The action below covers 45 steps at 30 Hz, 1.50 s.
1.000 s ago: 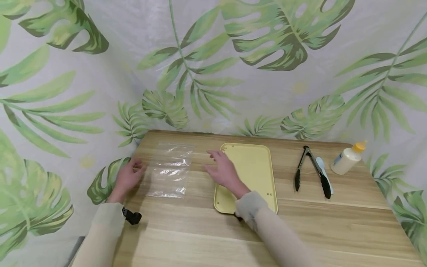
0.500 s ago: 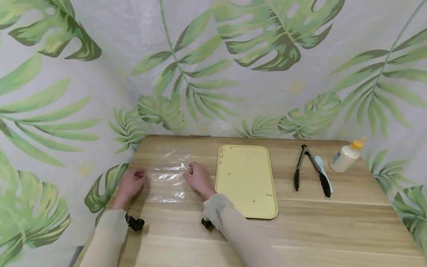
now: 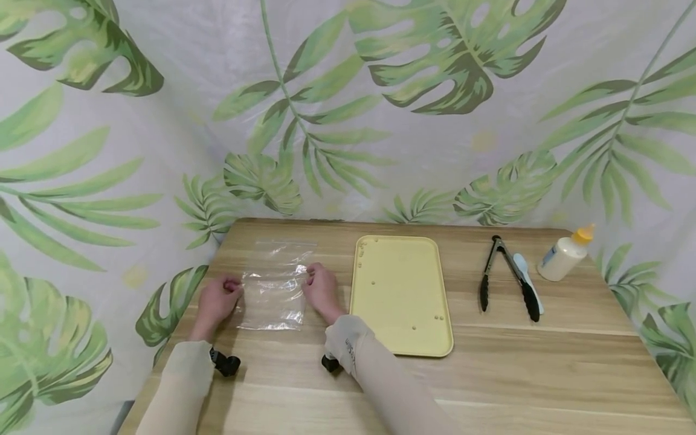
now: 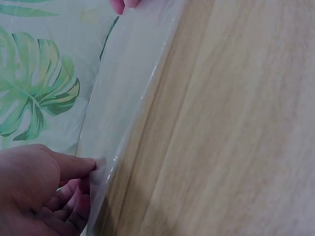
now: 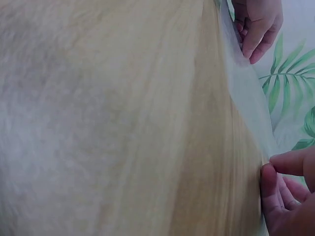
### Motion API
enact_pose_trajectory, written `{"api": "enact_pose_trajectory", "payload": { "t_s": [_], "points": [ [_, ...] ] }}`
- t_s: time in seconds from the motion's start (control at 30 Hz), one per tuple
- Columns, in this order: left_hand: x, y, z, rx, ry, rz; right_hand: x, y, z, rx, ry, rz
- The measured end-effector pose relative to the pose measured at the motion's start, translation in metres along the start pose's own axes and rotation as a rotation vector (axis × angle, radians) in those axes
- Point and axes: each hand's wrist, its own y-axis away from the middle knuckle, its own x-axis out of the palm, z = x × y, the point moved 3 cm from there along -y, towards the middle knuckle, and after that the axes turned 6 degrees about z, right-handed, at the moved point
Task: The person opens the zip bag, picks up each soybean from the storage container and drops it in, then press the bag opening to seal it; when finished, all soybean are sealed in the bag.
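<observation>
A clear plastic bag (image 3: pixel 272 287) lies at the left of the table, its creases shining. My left hand (image 3: pixel 220 297) pinches its left side; in the left wrist view thumb and finger meet on the film (image 4: pixel 123 83). At the bag's right side my right hand (image 3: pixel 322 291) pinches the film between thumb and index finger, as the right wrist view shows with the right hand (image 5: pixel 293 189) low at the right. Seen from both wrists, the bag stands slightly raised along the stretch between the hands.
Right of the bag lies a yellow tray (image 3: pixel 402 290) with several small round bits on it. Farther right are black-tipped tongs (image 3: pixel 508 272), a light blue spoon (image 3: pixel 521 266) and a white bottle with an orange cap (image 3: pixel 562 260). A leaf-patterned curtain (image 3: pixel 337 121) hangs behind the wooden table (image 3: pixel 489 374).
My right hand has moved left from over the tray to the bag's right side and now pinches it. The left hand has shifted slightly right onto the bag's left side.
</observation>
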Motion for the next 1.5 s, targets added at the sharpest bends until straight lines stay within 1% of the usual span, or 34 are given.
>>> {"api": "enact_pose_trajectory", "payload": {
  "t_s": [0.13, 0.3, 0.4, 0.57, 0.7, 0.83, 0.9, 0.93, 1.03, 1.13, 1.2, 1.3, 1.5],
  "points": [
    [0.003, -0.002, -0.004, 0.023, 0.006, -0.013, -0.002, -0.002, -0.002, -0.002, -0.009, -0.007],
    [0.005, -0.002, -0.008, 0.024, 0.016, -0.025, -0.005, -0.001, -0.004, 0.006, -0.004, -0.009],
    [0.005, -0.002, -0.009, 0.026, 0.024, -0.024, -0.006, 0.000, -0.003, 0.020, -0.006, 0.006],
    [0.006, -0.002, -0.008, 0.026, 0.025, -0.033, -0.010, 0.001, 0.002, 0.011, -0.006, 0.026],
    [0.005, 0.001, -0.012, 0.022, 0.049, -0.014, -0.017, 0.001, 0.007, -0.002, 0.021, 0.013],
    [0.002, 0.002, -0.023, 0.017, 0.107, 0.005, -0.033, 0.000, 0.017, -0.019, 0.055, -0.005],
    [0.000, 0.001, -0.030, -0.002, 0.173, 0.018, -0.043, 0.001, 0.022, -0.035, 0.060, -0.009],
    [0.000, 0.001, -0.033, -0.015, 0.232, 0.029, -0.049, 0.002, 0.025, -0.043, 0.053, -0.006],
    [0.004, -0.002, -0.043, -0.065, 0.456, 0.069, -0.067, 0.007, 0.031, -0.083, 0.030, 0.022],
    [0.010, -0.001, -0.051, -0.108, 0.684, 0.138, -0.084, 0.015, 0.035, -0.139, -0.011, 0.076],
    [0.015, 0.002, -0.056, -0.123, 0.779, 0.189, -0.096, 0.021, 0.037, -0.191, -0.024, 0.108],
    [0.022, 0.007, -0.062, -0.125, 0.851, 0.278, -0.112, 0.031, 0.037, -0.242, -0.042, 0.155],
    [0.038, 0.013, -0.078, -0.114, 0.895, 0.423, -0.147, 0.050, 0.036, -0.293, -0.054, 0.238]
  ]
}}
